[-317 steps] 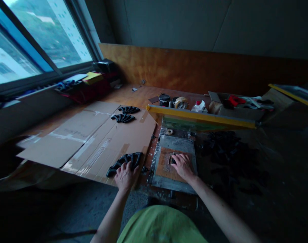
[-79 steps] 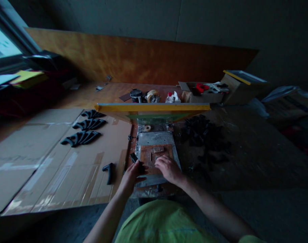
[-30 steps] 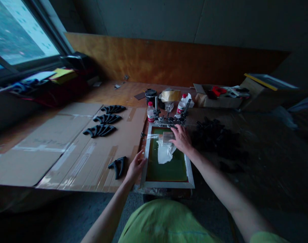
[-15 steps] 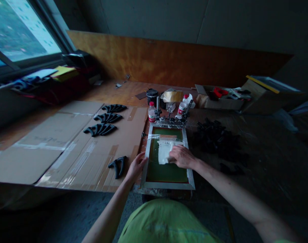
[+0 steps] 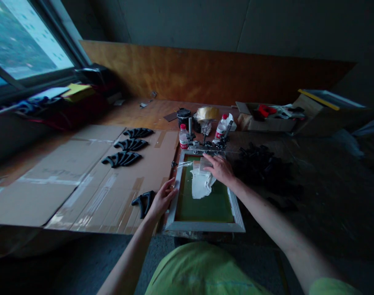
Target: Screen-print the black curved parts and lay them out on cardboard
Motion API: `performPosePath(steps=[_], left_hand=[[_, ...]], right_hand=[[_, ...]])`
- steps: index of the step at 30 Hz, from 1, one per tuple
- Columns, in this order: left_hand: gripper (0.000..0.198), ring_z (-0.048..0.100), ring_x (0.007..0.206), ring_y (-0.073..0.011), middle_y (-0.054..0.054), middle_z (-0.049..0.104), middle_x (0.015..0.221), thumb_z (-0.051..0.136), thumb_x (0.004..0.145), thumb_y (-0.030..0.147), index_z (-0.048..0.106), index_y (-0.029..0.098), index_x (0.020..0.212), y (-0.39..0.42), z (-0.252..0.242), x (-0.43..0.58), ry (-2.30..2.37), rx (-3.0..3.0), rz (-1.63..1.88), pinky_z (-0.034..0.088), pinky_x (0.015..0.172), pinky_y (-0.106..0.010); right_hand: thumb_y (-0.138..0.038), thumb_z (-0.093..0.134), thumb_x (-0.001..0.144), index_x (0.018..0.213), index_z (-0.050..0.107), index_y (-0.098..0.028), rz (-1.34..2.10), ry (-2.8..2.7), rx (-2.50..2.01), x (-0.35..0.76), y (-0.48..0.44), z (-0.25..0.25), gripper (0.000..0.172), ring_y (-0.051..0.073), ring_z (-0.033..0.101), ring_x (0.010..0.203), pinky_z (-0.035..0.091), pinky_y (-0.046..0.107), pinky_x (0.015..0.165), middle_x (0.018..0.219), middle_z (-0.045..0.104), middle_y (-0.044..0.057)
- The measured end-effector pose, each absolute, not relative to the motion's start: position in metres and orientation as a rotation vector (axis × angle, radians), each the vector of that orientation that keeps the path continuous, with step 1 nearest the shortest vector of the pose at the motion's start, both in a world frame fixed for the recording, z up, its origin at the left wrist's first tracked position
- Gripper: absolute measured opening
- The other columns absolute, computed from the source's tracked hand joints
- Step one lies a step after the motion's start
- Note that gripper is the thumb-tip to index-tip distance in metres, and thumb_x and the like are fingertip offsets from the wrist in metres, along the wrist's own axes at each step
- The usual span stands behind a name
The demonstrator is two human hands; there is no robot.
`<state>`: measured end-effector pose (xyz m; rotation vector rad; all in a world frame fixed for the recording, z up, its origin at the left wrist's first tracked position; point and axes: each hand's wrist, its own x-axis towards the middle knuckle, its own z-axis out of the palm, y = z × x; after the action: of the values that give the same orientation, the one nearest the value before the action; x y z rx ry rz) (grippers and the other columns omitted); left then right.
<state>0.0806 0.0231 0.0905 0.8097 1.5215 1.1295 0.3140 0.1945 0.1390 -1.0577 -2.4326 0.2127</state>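
Observation:
In front of me lies a silver-edged screen-printing frame (image 5: pixel 205 226) with green mesh (image 5: pixel 205 211), joined at its far end to a metal hinge clamp (image 5: pixel 208 145). An irregular white patch (image 5: pixel 201 186), perhaps ink or cloth, covers part of the mesh. My right hand (image 5: pixel 220 169) is over the upper mesh, with a pale flat scraper (image 5: pixel 206 164) between thumb and forefinger; its exact outline is unclear. Beside the frame's left rail, my left hand (image 5: pixel 165 198) has its fingers apart; the fingertips reach the rail. A black curved handle-like part (image 5: pixel 143 203) lies left of that hand.
Flat cardboard (image 5: pixel 91 176) spreads leftward, bearing rows of black parts (image 5: pixel 122 158). A dark heap of parts (image 5: pixel 263 168) lies to the right. Behind the clamp stand red-capped bottles (image 5: pixel 183 137), a black tub (image 5: pixel 183 116) and a tape roll (image 5: pixel 207 113). An open carton (image 5: pixel 267 125) stands farther right.
My right hand has moved away from me, up the mesh, and its fingers have straightened somewhat. The frame's near edge looks larger and slightly raised. My left hand has shifted slightly, its fingers more spread.

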Motion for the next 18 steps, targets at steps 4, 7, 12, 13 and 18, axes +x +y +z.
performPosePath(steps=[4,7,12,13,18], left_hand=[[0.057,0.055,0.062,-0.0119,-0.002,0.064,0.074,0.054,0.08,0.065,0.068,0.015,0.102,0.036,0.137,0.081,1.552,0.89,1.289,0.043,0.055,-0.021],[0.064,0.062,0.071,-0.0156,-0.005,0.069,0.085,0.045,0.081,0.071,0.067,0.015,0.101,0.062,0.169,0.088,1.479,0.87,1.559,0.049,0.061,-0.024],[0.058,0.066,0.088,-0.0191,-0.009,0.07,0.095,0.042,0.085,0.068,0.056,0.018,0.111,0.109,0.206,0.097,1.304,0.967,1.738,0.054,0.065,-0.026],[0.057,0.067,0.088,-0.0184,-0.008,0.07,0.094,0.041,0.086,0.067,0.054,0.019,0.112,0.112,0.206,0.099,1.306,0.967,1.749,0.054,0.065,-0.026],[0.061,0.068,0.074,-0.0192,-0.012,0.072,0.089,0.048,0.081,0.07,0.056,0.015,0.107,0.073,0.156,0.127,1.409,0.776,1.501,0.053,0.06,-0.027]], right_hand=[[-0.045,0.051,0.092,0.124,0.06,-0.019,0.207,-2.061,-1.22,0.358,0.234,0.155,0.042,0.022,0.06,0.087,0.046,0.034,0.08,0.096,0.065,0.008],[-0.047,0.039,0.095,0.107,0.064,-0.016,0.286,-1.878,-1.447,0.391,0.234,0.134,0.041,0.022,0.06,0.084,0.048,0.035,0.077,0.09,0.065,0.008],[-0.048,0.064,0.082,0.081,0.063,-0.019,0.334,-2.29,-1.377,0.374,0.172,0.061,0.029,0.022,0.059,0.089,0.048,0.034,0.081,0.09,0.062,0.008],[-0.045,0.067,0.082,0.08,0.061,-0.019,0.305,-2.391,-1.342,0.365,0.159,0.051,0.027,0.022,0.059,0.091,0.047,0.034,0.082,0.092,0.062,0.008],[-0.029,0.057,0.091,0.087,0.057,-0.018,0.379,-2.46,-1.547,0.329,0.122,0.05,0.012,0.021,0.06,0.087,0.046,0.031,0.076,0.088,0.064,0.009]])
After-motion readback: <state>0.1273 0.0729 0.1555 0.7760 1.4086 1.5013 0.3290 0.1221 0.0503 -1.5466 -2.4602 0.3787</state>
